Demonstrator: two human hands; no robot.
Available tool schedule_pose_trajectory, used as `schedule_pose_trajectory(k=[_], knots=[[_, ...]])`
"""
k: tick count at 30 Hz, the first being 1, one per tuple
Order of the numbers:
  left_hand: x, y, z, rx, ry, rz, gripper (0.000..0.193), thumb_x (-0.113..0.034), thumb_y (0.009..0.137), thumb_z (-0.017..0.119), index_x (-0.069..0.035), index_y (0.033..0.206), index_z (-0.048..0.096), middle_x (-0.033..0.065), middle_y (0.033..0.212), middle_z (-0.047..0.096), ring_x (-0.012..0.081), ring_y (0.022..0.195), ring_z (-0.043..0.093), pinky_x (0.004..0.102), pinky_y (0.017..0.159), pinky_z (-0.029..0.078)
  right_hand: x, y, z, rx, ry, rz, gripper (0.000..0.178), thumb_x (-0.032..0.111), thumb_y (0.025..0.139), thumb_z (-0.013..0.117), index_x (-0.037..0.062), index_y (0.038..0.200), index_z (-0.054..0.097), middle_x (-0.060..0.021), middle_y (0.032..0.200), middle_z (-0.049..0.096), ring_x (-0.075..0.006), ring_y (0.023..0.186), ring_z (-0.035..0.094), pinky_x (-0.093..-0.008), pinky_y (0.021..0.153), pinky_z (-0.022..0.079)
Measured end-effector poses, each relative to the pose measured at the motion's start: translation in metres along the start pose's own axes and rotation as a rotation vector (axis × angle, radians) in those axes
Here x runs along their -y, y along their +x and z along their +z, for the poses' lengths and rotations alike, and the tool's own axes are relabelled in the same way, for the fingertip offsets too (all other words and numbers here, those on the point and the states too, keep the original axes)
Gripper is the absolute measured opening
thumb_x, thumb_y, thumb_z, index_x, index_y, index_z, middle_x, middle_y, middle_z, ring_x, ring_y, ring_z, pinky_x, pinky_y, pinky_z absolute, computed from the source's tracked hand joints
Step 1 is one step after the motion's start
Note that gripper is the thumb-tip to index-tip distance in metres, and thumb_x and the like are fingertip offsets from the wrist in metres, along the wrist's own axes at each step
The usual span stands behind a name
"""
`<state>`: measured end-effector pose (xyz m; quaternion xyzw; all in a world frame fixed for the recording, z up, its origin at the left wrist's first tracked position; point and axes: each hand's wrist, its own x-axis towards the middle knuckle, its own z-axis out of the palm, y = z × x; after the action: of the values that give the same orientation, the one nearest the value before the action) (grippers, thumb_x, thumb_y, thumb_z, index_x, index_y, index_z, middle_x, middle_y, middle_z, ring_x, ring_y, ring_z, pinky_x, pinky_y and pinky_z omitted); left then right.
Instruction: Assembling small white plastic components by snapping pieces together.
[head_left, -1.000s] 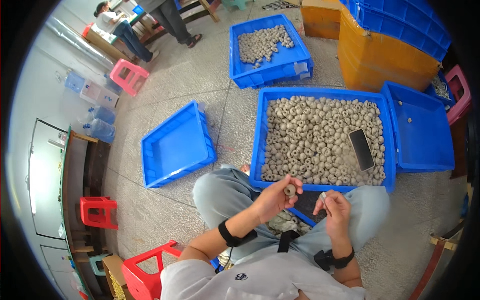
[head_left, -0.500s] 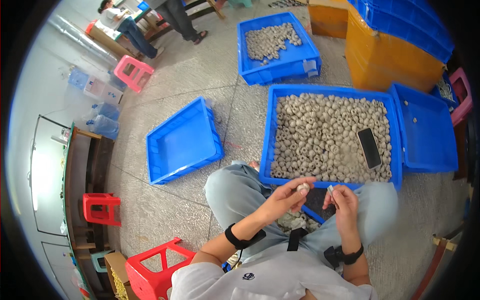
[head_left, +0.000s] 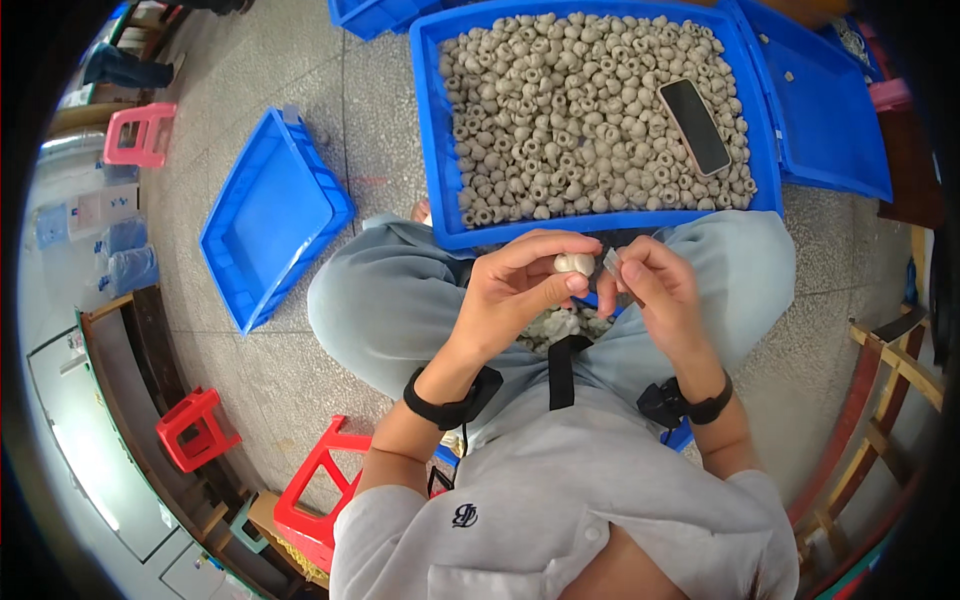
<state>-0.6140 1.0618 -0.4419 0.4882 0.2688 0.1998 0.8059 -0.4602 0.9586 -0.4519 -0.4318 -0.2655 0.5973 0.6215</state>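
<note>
Held in the fingers of my left hand (head_left: 505,292) is a small pale round piece (head_left: 574,264), seemingly like the hollow balls nearby. My right hand (head_left: 662,292) pinches a thin, flat grey strip, blade-like in shape (head_left: 613,264), close beside that piece. Whether the two touch I cannot tell. Both hands are over my lap, at the near edge of a big blue tray (head_left: 432,130) full of grey round balls with holes (head_left: 590,125). Below my hands, between my legs, lie more pale pieces (head_left: 562,326), partly hidden.
A phone (head_left: 695,127) lies on the balls. Left of my knee is a blue tray (head_left: 275,215) with a bare bottom; another blue tray (head_left: 825,110) leans at the right. Red stools (head_left: 318,490) and a pink stool (head_left: 140,135) stand to the left, a wooden frame (head_left: 880,410) to the right.
My view has tilted down, so the trays sit higher in the picture. My hands have come closer together, bringing the strip beside the round piece.
</note>
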Motion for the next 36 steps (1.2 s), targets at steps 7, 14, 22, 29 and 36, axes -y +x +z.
schedule_pose_trajectory(k=[7,14,22,29,36], knots=[[0.009,-0.001,0.003,0.053,-0.039,0.143,0.028,0.0,0.078,0.061,-0.001,0.106,0.058,0.0104,0.104,0.055,0.0148,0.087,0.056,0.0244,0.071,0.048,-0.006,-0.003,0.008,-0.064,-0.082,-0.039,0.013,0.013,0.089,0.049,0.0015,0.082,0.051,-0.0022,0.073,0.054,-0.0068,0.068,0.052,-0.0194,0.061,0.04],[0.009,0.003,0.003,0.036,0.053,0.177,0.027,0.0,0.077,0.061,0.0,0.104,0.059,0.012,0.103,0.055,0.0166,0.088,0.055,0.0255,0.066,0.049,-0.006,-0.001,0.005,-0.004,-0.089,-0.071,0.011,0.009,0.088,0.05,0.0003,0.082,0.051,-0.0018,0.074,0.053,-0.006,0.067,0.05,-0.0197,0.061,0.04],[0.009,0.002,0.005,0.035,0.06,0.182,0.027,0.0,0.078,0.06,0.001,0.104,0.059,0.0123,0.104,0.054,0.0165,0.086,0.055,0.0256,0.066,0.049,-0.004,0.0,0.008,-0.007,-0.134,-0.155,0.008,0.005,0.087,0.05,-0.0009,0.082,0.052,-0.0023,0.073,0.053,-0.0061,0.066,0.049,-0.0195,0.06,0.039],[0.004,0.002,0.006,0.032,0.108,0.173,0.026,-0.001,0.077,0.061,0.0,0.104,0.059,0.0117,0.103,0.055,0.0163,0.085,0.057,0.0249,0.066,0.05,0.0,0.001,0.011,-0.032,-0.232,-0.185,0.009,0.006,0.085,0.052,-0.0017,0.081,0.054,-0.003,0.071,0.054,-0.0067,0.065,0.05,-0.0197,0.059,0.04],[0.006,0.001,0.004,-0.004,0.263,0.238,0.026,-0.006,0.075,0.065,-0.005,0.101,0.062,0.0081,0.1,0.058,0.0143,0.084,0.057,0.0229,0.063,0.048,0.001,0.0,0.011,-0.056,-0.385,-0.274,0.008,0.003,0.084,0.053,-0.0039,0.08,0.055,-0.0047,0.074,0.056,-0.009,0.066,0.052,-0.0209,0.061,0.043]])
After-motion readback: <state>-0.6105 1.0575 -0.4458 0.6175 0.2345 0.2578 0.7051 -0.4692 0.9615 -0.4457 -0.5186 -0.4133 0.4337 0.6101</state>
